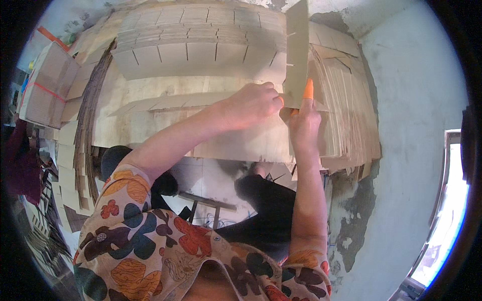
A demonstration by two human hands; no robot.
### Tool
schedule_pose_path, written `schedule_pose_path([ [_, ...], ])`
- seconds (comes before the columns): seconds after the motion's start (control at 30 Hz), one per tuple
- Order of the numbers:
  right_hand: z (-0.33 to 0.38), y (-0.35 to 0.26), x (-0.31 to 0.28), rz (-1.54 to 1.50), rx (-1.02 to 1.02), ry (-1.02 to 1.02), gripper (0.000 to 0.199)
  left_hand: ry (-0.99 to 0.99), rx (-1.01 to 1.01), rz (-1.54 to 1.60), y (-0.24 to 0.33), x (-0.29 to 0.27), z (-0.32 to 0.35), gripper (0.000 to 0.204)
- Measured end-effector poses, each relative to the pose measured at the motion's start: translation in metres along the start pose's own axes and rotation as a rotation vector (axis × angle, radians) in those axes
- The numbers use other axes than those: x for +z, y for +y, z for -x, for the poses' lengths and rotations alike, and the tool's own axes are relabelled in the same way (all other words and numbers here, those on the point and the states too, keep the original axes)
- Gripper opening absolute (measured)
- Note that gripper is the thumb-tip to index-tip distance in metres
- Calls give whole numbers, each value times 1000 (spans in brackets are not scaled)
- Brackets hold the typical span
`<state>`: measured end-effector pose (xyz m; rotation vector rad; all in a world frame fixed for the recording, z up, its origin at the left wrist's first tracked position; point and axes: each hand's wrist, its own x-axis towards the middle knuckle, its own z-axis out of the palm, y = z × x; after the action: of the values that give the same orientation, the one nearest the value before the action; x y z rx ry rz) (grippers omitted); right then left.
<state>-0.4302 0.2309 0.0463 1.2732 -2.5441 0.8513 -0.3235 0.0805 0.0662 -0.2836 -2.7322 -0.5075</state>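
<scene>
My right hand [306,120], with an orange finger cover on one finger, is closed on the lower end of a long slotted cardboard strip [297,45] that stands away from me. Another slotted cardboard strip [175,102] lies crosswise on the wooden table [211,145] and meets the first strip near my hands. My left hand [253,105], also with an orange-covered fingertip, is closed at the right part of this crosswise strip, close to the crossing. The left fingers hide the exact grip.
Stacked slotted cardboard strips [196,60] lie along the table's far side. More cardboard stands on edge at the right [346,110] and the left [93,120]. A cardboard box [47,88] with red strapping is at far left. The wall [401,125] borders the right side.
</scene>
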Motion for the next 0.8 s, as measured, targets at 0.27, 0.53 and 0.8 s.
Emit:
schedule_pose_path([
  [0.27,4,-26,-3,-71,135,59,79,27,-423,-95,-75,-30,-37,48],
  [0.53,2,-33,-1,-186,166,57,83,93,-309,-462,-141,23,-40,26],
  [0.8,1,-34,-3,-132,184,40,84,191,-155,-416,-129,17,-29,12],
])
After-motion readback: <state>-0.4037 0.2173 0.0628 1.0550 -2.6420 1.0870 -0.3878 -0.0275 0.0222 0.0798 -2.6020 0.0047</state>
